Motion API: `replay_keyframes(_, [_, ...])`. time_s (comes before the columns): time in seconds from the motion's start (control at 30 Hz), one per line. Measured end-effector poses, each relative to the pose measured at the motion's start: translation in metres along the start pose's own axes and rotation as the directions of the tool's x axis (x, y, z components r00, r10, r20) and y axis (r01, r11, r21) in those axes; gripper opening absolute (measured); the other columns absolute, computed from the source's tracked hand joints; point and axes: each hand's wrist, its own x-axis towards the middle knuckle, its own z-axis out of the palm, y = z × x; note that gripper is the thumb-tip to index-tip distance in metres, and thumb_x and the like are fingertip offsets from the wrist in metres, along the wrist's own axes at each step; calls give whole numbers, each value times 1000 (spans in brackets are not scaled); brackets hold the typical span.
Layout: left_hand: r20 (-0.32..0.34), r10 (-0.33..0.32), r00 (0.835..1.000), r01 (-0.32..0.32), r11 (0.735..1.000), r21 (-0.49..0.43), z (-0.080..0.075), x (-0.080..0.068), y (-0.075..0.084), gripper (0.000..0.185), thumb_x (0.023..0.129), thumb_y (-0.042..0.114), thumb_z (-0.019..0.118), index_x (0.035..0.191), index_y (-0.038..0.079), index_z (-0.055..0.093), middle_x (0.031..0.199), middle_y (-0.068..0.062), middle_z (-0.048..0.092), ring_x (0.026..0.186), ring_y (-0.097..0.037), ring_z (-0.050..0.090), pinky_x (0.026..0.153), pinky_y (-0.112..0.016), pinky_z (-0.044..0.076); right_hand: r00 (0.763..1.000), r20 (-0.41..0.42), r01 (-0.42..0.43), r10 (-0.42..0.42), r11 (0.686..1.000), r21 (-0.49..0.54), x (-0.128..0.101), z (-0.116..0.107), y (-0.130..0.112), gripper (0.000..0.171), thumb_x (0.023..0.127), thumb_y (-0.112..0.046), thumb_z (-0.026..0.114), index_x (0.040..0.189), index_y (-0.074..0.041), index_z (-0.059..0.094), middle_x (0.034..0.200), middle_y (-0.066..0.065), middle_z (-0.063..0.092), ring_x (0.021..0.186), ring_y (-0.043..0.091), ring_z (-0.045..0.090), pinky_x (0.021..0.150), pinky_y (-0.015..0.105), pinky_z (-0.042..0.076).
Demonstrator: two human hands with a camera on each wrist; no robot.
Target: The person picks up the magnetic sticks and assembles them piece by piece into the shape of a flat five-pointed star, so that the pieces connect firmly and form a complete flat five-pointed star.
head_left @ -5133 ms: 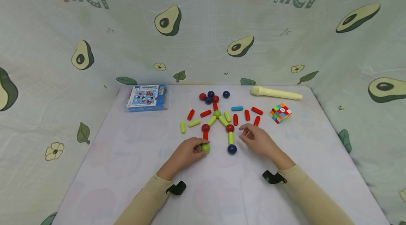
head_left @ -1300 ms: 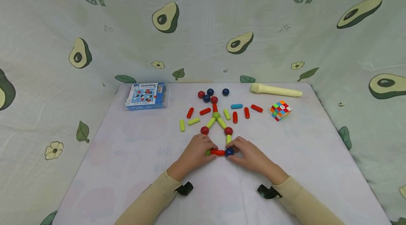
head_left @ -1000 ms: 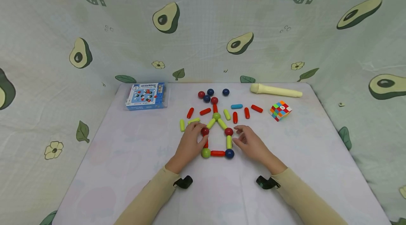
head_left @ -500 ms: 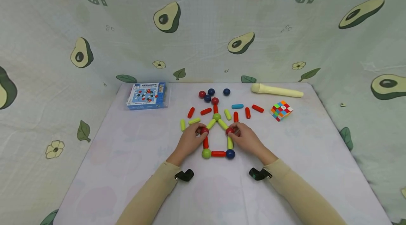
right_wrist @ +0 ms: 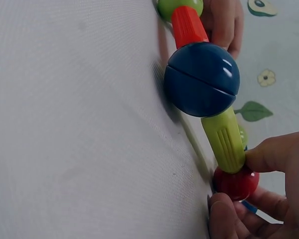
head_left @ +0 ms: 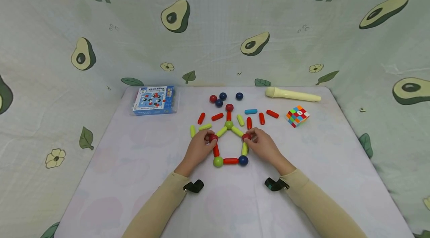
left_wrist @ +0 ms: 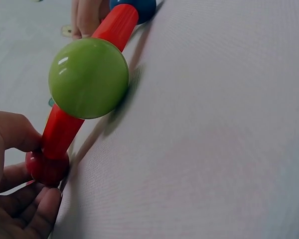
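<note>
A closed five-sided ring of magnetic rods and balls lies on the table. My left hand (head_left: 197, 149) pinches the ring's left red ball (left_wrist: 47, 168) between thumb and fingers. On the opposite side, my right hand (head_left: 265, 148) pinches the right red ball (right_wrist: 235, 183). At the ring's near corners sit a green ball (head_left: 218, 162) and a dark blue ball (head_left: 243, 160), joined by a red rod (head_left: 230, 161). Two yellow-green rods meet at a small green ball (head_left: 228, 125) at the top. From there a red rod (head_left: 229, 116) runs up to another red ball (head_left: 229, 107).
Loose red and yellow-green rods and a blue rod (head_left: 251, 111) lie behind the ring. Beyond them are several loose balls (head_left: 219, 103). A blue toy box (head_left: 153, 100) stands back left; a puzzle cube (head_left: 297, 116) and a pale yellow microphone-shaped stick (head_left: 293, 94) lie right.
A red rod has come to join the green and blue balls, closing the ring. Both hands moved up to the side red balls, which now sit farther apart, widening the ring into a pentagon.
</note>
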Motion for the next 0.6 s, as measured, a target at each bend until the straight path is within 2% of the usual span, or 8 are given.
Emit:
replay_keyframes(0.23, [2, -6, 1000, 6, 999, -35, -1, 1, -3, 33, 95, 25, 74, 124, 12, 66, 103, 1, 60, 93, -17, 57, 82, -29, 55, 1000, 20, 12, -12, 1000, 18, -1, 0, 2, 31, 98, -26, 70, 125, -13, 62, 107, 4, 62, 87, 21, 59, 74, 32, 52])
replay_keyframes(0.6, [-21, -32, 999, 31, 999, -43, -1, 0, -1, 34, 94, 28, 75, 122, 12, 66, 103, 1, 62, 91, -17, 58, 82, -30, 55, 999, 38, 31, -32, 999, 34, -2, 1, 3, 31, 98, -26, 71, 125, -14, 62, 109, 3, 62, 85, 21, 57, 72, 32, 52])
